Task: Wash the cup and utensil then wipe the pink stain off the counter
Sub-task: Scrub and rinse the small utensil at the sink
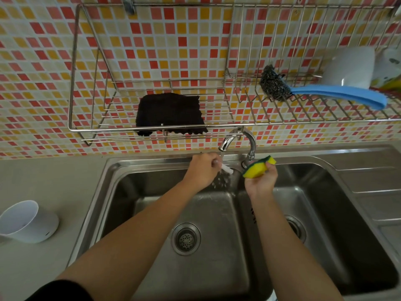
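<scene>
1. The left hand [202, 168] is holding a white utensil [226, 170] over the left basin of the steel sink [102, 192]. Its fingers are curled tight round the handle, and only the short white end is showing past them.
2. That end is sitting right under the spout of the tap [230, 141]. Water [221, 181] is running over it and splashing down into the basin.
3. The right hand [261, 183] is gripping a yellow sponge [257, 169] with a green scouring side. Fingers and thumb are clamped round it, squeezing it into a bend, just right of the utensil and not touching it.
4. The white cup [32, 220] is sitting on the grey counter [54, 181], well to the left of the sink, its mouth facing left. Whether it is standing upright or tipped is hard to tell.
5. On the tiled wall a wire rack [73, 83] is hanging above the sink. A black cloth [170, 114] is lying on its left shelf.
6. Further right on the rack a steel-wool scrubber [274, 83] with a blue handle is lying beside an upturned white mug [351, 68].
</scene>
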A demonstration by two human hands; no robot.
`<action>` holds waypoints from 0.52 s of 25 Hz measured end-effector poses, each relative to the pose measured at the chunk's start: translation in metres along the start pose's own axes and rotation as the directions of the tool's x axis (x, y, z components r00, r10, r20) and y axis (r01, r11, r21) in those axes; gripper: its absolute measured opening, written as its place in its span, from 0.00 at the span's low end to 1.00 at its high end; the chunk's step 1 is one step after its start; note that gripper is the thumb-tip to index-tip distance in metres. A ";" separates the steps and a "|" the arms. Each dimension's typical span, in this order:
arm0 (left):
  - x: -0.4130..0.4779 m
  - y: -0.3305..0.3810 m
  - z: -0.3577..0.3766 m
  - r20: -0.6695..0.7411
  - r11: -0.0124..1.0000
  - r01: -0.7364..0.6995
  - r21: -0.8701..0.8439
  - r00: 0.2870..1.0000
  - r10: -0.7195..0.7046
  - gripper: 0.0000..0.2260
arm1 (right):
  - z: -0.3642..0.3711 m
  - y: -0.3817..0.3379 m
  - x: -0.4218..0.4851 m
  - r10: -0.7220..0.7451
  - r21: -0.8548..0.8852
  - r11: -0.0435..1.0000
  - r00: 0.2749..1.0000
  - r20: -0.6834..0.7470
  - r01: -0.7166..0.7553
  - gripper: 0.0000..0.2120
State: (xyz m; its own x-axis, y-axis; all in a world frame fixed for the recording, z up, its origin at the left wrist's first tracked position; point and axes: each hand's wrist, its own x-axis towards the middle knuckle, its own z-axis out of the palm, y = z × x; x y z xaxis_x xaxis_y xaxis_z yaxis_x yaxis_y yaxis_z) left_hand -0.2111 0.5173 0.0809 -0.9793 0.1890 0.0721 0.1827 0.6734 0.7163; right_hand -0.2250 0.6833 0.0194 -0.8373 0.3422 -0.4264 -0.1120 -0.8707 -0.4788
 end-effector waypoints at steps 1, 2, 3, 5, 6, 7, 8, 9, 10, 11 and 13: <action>-0.001 0.002 -0.003 -0.007 1.000 0.016 -0.011 1.000 -0.016 0.07 | 0.001 -0.001 0.000 -0.006 0.016 1.000 1.000 0.001 0.006 0.09; -0.002 0.002 -0.008 -0.016 0.999 0.027 -0.023 1.000 -0.027 0.07 | 0.001 -0.002 -0.001 -0.003 0.035 0.999 1.000 0.009 0.003 0.10; -0.003 0.001 -0.013 -0.028 0.999 0.030 -0.027 0.999 -0.031 0.07 | 0.000 -0.002 -0.001 -0.001 0.045 0.999 1.000 0.009 0.001 0.10; -0.006 -0.003 -0.023 -0.047 1.000 0.025 -0.008 0.999 -0.026 0.08 | -0.005 -0.001 -0.001 -0.008 0.043 0.999 1.000 0.029 0.007 0.09; -0.007 -0.005 -0.026 -0.054 1.000 0.023 0.001 0.998 -0.023 0.08 | -0.006 0.002 -0.003 -0.020 0.009 1.000 0.999 0.031 0.019 0.09; -0.008 -0.007 -0.029 -0.058 1.000 0.023 0.005 0.998 -0.022 0.08 | -0.007 0.007 -0.003 -0.041 -0.065 0.997 0.999 0.012 0.041 0.09; -0.010 -0.008 -0.031 -0.061 1.000 0.025 0.008 0.998 -0.024 0.08 | -0.007 0.012 -0.004 -0.075 -0.164 0.984 0.997 -0.016 0.072 0.08; -0.011 -0.009 -0.031 -0.059 1.000 0.022 0.013 0.998 -0.021 0.08 | -0.007 0.018 -0.007 -0.127 -0.256 0.960 0.991 -0.040 0.113 0.09; -0.013 -0.010 -0.030 -0.052 1.000 0.012 0.020 0.999 -0.011 0.07 | -0.008 0.023 -0.010 -0.180 -0.322 0.934 0.982 -0.051 0.155 0.18; -0.015 -0.012 -0.028 -0.036 1.000 -0.004 0.031 0.999 0.005 0.07 | -0.010 0.025 -0.015 -0.206 -0.372 0.911 0.978 -0.035 0.179 0.26; -0.020 -0.018 -0.023 0.017 0.998 -0.018 0.068 1.000 0.017 0.07 | -0.018 0.031 -0.023 -0.157 -0.504 0.850 0.987 0.040 0.155 0.29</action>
State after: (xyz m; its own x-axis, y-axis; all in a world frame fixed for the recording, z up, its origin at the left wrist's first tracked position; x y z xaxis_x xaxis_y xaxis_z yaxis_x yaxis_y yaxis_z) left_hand -0.1964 0.4853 0.0826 -0.9745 0.2124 0.0729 0.2060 0.7166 0.6664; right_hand -0.1995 0.6544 0.0004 -0.8299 0.4604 -0.3152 0.0442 -0.5089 -0.8597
